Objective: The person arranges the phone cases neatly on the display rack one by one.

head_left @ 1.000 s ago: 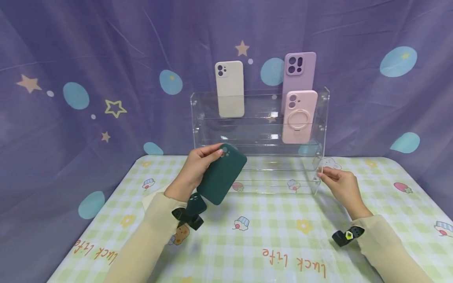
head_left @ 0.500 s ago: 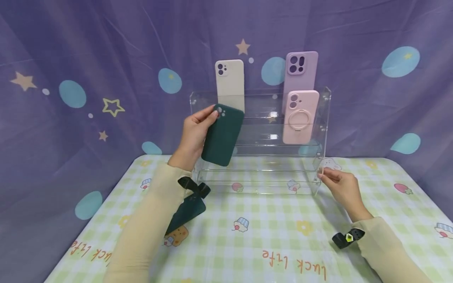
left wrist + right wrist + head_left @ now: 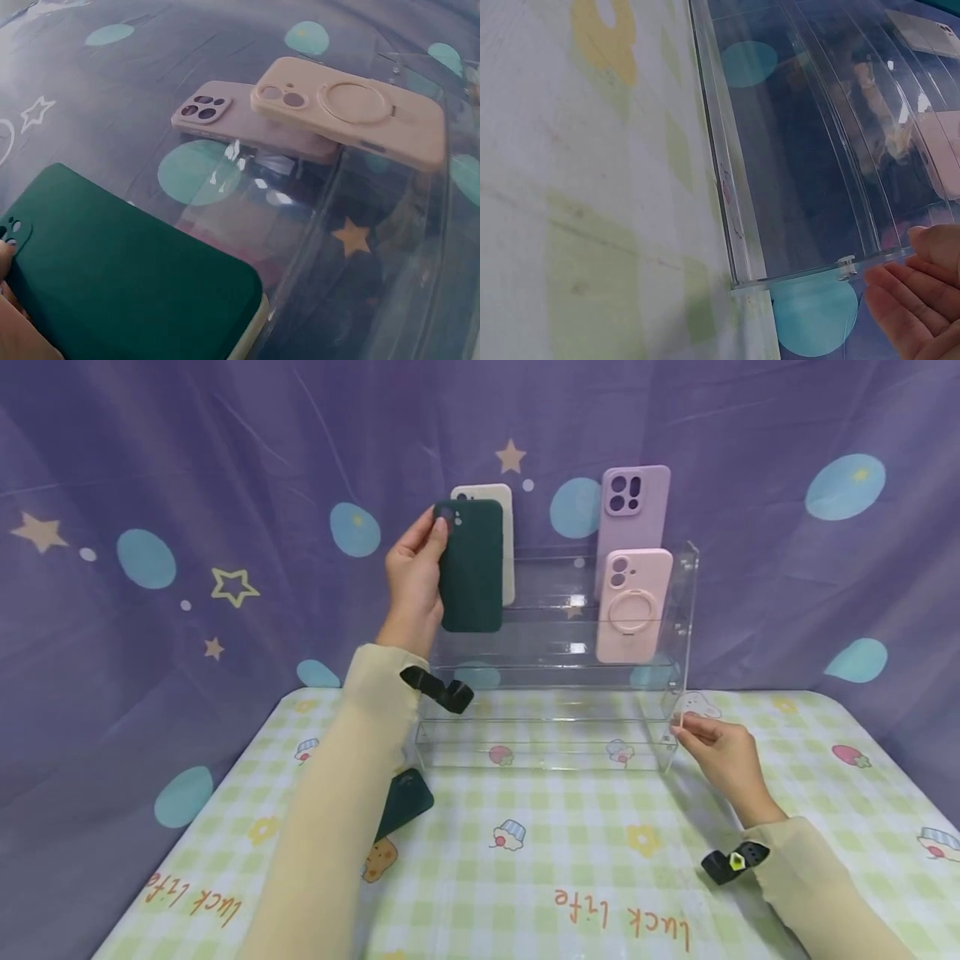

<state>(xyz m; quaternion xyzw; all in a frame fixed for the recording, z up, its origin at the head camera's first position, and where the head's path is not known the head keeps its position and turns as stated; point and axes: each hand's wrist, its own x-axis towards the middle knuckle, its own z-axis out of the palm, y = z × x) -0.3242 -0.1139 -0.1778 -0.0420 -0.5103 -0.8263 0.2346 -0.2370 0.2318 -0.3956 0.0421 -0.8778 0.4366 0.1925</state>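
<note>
My left hand (image 3: 415, 578) pinches a dark green phone case (image 3: 472, 572) by its upper left corner, beside the camera holes. The case stands upright in the air before the top of a clear acrylic display stand (image 3: 547, 652). It overlaps a white phone case (image 3: 509, 539) on the top tier and hides most of it. On the stand's right, a purple phone case (image 3: 651, 522) is behind a pink one (image 3: 628, 639) with a ring on its back. My right hand (image 3: 722, 760) grips the front edge of the stand's right side panel, thumb and fingers around it in the right wrist view.
Another dark green phone case (image 3: 407, 802) lies on the checked tablecloth (image 3: 570, 827), partly hidden by my left sleeve. Lower tiers of the stand hold no cases. A purple patterned curtain (image 3: 262, 460) hangs behind the table.
My left hand has lifted the green phone case from low in front of the stand up to the white case and turned it from slanted to upright. My right hand keeps its place.
</note>
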